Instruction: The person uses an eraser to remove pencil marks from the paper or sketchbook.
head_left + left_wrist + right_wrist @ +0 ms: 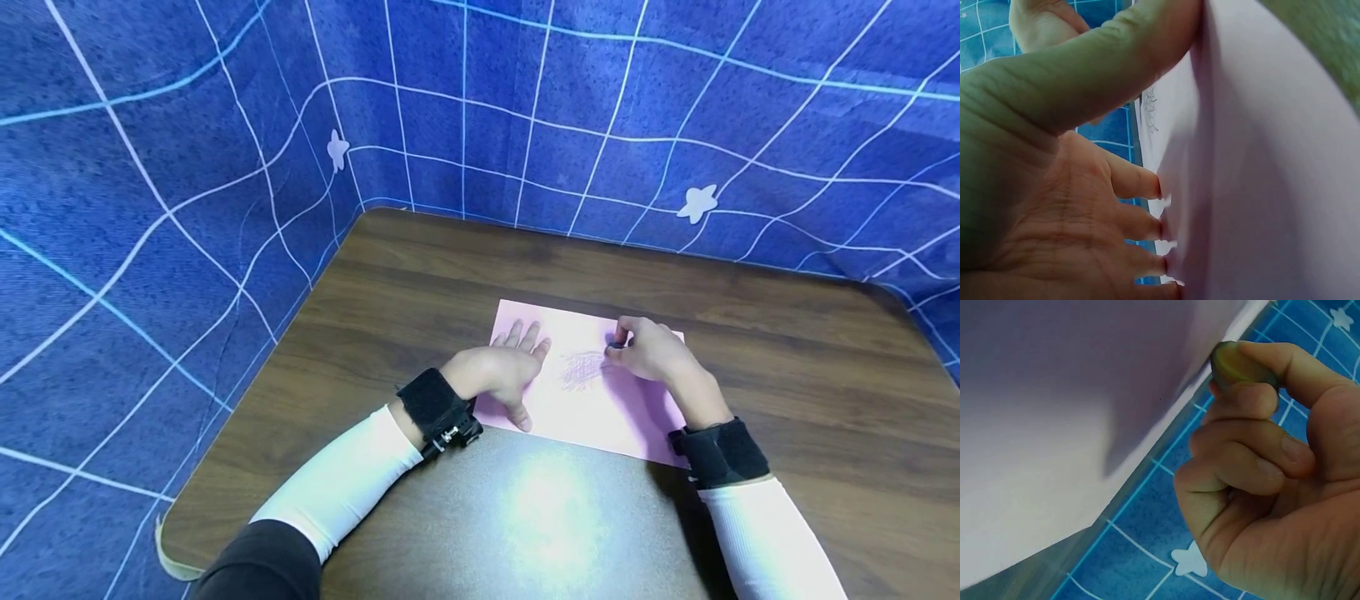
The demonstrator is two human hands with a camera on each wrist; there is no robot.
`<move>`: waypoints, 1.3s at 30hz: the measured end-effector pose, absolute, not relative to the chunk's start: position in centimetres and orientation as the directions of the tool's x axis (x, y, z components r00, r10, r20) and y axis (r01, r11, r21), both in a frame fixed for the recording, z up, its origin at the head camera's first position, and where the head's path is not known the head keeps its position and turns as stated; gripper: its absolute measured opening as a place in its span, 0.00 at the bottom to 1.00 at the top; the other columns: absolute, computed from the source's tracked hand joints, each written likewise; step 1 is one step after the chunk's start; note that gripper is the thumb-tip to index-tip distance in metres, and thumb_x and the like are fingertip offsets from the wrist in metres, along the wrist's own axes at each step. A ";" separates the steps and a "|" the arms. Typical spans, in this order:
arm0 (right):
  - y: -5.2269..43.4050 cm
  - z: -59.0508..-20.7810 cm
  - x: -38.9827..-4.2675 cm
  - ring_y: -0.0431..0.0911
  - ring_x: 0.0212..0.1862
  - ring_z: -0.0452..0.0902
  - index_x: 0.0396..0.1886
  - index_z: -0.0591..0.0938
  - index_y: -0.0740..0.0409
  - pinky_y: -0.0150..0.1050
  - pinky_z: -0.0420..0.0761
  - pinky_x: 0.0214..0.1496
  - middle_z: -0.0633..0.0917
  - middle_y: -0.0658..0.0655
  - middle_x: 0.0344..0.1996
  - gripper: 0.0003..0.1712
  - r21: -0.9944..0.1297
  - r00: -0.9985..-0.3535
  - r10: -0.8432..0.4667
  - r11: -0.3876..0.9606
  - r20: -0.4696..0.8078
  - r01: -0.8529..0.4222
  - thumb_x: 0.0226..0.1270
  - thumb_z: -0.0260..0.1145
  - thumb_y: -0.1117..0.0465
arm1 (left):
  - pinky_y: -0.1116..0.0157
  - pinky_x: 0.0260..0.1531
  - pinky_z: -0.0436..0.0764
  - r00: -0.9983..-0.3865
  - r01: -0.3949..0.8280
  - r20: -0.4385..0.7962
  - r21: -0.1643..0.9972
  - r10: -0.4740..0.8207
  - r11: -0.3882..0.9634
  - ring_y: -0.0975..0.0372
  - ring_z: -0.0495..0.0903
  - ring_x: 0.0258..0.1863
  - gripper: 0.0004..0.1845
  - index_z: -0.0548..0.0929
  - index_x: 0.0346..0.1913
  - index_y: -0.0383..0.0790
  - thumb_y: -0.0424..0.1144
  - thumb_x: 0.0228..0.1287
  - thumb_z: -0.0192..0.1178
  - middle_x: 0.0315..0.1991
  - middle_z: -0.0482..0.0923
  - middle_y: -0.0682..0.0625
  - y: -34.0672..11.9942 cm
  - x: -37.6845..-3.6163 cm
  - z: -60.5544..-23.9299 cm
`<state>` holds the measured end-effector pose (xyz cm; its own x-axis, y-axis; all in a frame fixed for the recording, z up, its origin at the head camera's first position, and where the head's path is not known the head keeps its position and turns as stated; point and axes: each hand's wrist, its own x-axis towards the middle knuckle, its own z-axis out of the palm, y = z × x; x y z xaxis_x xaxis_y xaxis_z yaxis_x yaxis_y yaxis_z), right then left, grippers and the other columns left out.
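Observation:
A pink sheet of paper (600,408) lies on the brown wooden table (420,283). It bears a patch of purple scribble (581,369) near its middle. My left hand (498,367) lies flat on the sheet's left part, fingers spread and pressing it down; its fingertips (1154,186) touch the paper (1272,175) in the left wrist view. At the scribble's right edge my right hand (648,348) pinches a small dark crayon stub (616,342), its tip on the sheet. The stub (1235,365) shows between thumb and curled fingers against the paper (1054,412).
A blue cloth with a white grid and star shapes (697,202) walls in the table at the back and left. Glare (551,508) falls on the near tabletop. Black wrist straps (438,412) sit on both arms.

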<state>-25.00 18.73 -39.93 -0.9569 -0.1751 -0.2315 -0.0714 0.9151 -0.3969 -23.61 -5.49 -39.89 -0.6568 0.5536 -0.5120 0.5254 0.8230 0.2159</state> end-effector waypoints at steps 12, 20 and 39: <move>18.4 -39.8 -24.7 0.50 0.36 0.76 0.41 0.80 0.53 0.44 0.73 0.34 0.84 0.56 0.32 0.08 -0.326 -0.951 -0.205 0.937 -0.234 -0.122 0.69 0.66 0.55 | 0.48 0.83 0.36 -0.655 0.519 -0.530 0.201 0.538 0.830 0.44 0.22 0.82 0.74 0.36 0.83 0.39 0.58 0.46 0.80 0.82 0.20 0.38 -5.3 -23.5 -40.3; 17.1 -38.1 -23.9 0.52 0.39 0.80 0.48 0.79 0.55 0.51 0.79 0.33 0.85 0.58 0.35 0.12 -0.182 -0.949 -0.205 0.970 -0.239 -0.164 0.72 0.61 0.54 | 0.49 0.83 0.36 -0.659 0.523 -0.531 0.187 0.533 0.832 0.45 0.22 0.82 0.75 0.35 0.83 0.40 0.59 0.45 0.80 0.82 0.20 0.39 -5.2 -23.9 -39.9; 13.0 -39.7 -22.9 0.47 0.24 0.73 0.47 0.83 0.51 0.45 0.75 0.28 0.73 0.49 0.14 0.09 -0.293 -0.919 -0.390 0.887 -0.063 -0.357 0.69 0.69 0.57 | 0.47 0.82 0.37 -0.650 0.547 -0.537 0.162 0.538 0.822 0.42 0.22 0.81 0.75 0.37 0.83 0.39 0.62 0.45 0.78 0.82 0.20 0.37 -5.1 -23.8 -39.3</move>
